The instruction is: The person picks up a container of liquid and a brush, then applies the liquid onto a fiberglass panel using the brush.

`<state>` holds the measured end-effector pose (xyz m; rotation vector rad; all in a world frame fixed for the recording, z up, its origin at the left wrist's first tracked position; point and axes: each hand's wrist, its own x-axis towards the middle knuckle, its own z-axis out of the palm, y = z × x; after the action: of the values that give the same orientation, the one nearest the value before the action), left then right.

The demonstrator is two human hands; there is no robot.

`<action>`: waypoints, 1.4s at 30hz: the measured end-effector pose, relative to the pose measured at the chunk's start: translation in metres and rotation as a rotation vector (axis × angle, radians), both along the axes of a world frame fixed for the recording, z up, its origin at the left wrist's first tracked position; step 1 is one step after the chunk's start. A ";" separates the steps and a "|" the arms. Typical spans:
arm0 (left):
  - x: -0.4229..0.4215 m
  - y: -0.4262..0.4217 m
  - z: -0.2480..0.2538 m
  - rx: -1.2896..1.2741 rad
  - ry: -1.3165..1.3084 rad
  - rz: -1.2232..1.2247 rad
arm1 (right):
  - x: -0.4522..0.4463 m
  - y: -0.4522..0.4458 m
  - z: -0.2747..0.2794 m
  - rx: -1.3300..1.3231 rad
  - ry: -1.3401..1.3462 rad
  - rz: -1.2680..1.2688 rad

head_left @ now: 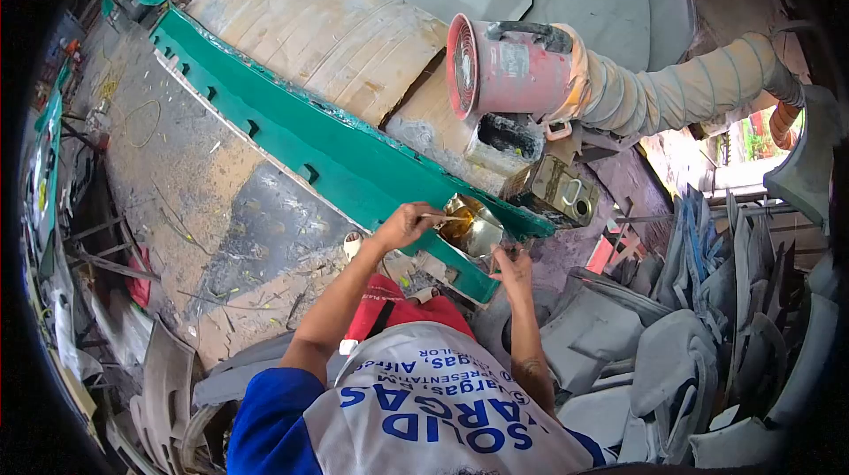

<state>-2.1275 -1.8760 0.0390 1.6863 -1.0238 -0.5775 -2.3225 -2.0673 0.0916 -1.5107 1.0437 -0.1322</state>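
My left hand is closed around a pale thin stick, whose far end reaches into an open metal can. The can is shiny inside and holds amber liquid. It rests, tilted, at the near end of a long green molded trough. With fingers bent at the can's near right edge, my right hand grips its rim. Whether the stick's hidden end carries bristles I cannot tell.
A red blower with a wide fabric duct stands beyond the trough. Near it are an open square tin and a capped metal canister. Grey molded panels pile up on the right. Cardboard covers the form behind.
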 end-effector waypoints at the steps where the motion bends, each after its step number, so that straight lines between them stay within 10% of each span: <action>1: 0.009 0.005 -0.004 0.000 0.003 -0.007 | 0.000 0.002 -0.002 0.000 0.003 -0.007; 21: 0.047 0.010 -0.084 -0.131 -0.136 1.026 | -0.085 -0.008 0.009 0.088 0.031 -0.286; 32: -0.051 -0.044 -0.091 -0.188 -0.196 0.540 | -0.105 -0.027 0.010 0.060 0.026 -0.272; 34: -0.027 -0.026 -0.085 -0.365 0.442 0.472 | -0.098 -0.020 0.018 0.044 0.052 -0.313; 35: 0.017 -0.012 -0.090 -0.037 -0.034 0.506 | -0.091 -0.018 0.013 0.054 0.046 -0.295; 42: 0.130 0.068 -0.101 0.118 -0.154 0.477 | -0.087 0.004 0.036 0.072 0.046 -0.352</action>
<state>-1.9977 -1.8085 -0.0621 2.0179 -0.6633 -0.1996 -2.4090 -2.0635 0.1277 -1.2599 1.3315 -0.3038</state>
